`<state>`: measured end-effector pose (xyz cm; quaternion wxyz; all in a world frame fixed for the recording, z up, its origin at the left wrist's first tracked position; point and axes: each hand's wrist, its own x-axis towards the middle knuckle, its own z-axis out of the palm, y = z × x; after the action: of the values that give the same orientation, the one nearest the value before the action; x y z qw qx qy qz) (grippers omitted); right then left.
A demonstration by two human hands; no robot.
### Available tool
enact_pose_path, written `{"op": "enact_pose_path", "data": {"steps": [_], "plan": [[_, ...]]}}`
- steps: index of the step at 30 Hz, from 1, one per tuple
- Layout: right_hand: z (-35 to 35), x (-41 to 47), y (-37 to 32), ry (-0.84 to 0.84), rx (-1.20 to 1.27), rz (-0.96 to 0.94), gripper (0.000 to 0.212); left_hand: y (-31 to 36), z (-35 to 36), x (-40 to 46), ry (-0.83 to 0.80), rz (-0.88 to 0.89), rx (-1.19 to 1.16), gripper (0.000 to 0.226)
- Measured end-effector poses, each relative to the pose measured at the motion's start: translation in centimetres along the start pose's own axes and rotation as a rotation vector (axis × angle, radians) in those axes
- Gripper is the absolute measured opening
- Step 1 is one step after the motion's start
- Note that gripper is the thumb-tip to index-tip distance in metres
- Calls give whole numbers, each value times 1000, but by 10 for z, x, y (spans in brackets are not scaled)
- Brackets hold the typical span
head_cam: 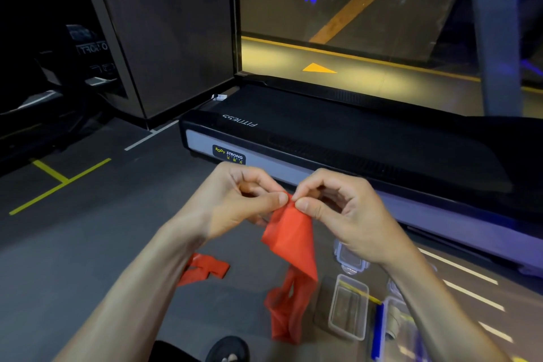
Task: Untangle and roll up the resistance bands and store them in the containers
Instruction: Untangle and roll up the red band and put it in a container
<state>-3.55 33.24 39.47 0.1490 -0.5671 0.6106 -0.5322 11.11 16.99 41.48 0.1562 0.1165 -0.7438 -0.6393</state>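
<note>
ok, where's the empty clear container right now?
Head view, lower right: the open container sits on the floor right of the hanging red band, beside a blue-edged lid, below the right hand.

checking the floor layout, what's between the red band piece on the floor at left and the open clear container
In the head view, the held red band hangs down to the floor between the loose red piece and the open clear container; around it, bare grey floor.

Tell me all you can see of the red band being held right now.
The red band is thin, flat, stretchy-looking sheet. The left hand and right hand each pinch its top edge close together. From there it hangs down, creased and twisted, its lower end bunched on the dark floor beside a clear container.
</note>
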Motion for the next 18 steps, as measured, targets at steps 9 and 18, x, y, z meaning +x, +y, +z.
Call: {"op": "enact_pose_path", "data": {"steps": [9,18], "plan": [[6,2,3,24,-83,-70,3,-5,-5,0,-89,2,35,14],[16,4,2,160,128,-22,4,-5,-5,0,-117,26,-63,15]]}}
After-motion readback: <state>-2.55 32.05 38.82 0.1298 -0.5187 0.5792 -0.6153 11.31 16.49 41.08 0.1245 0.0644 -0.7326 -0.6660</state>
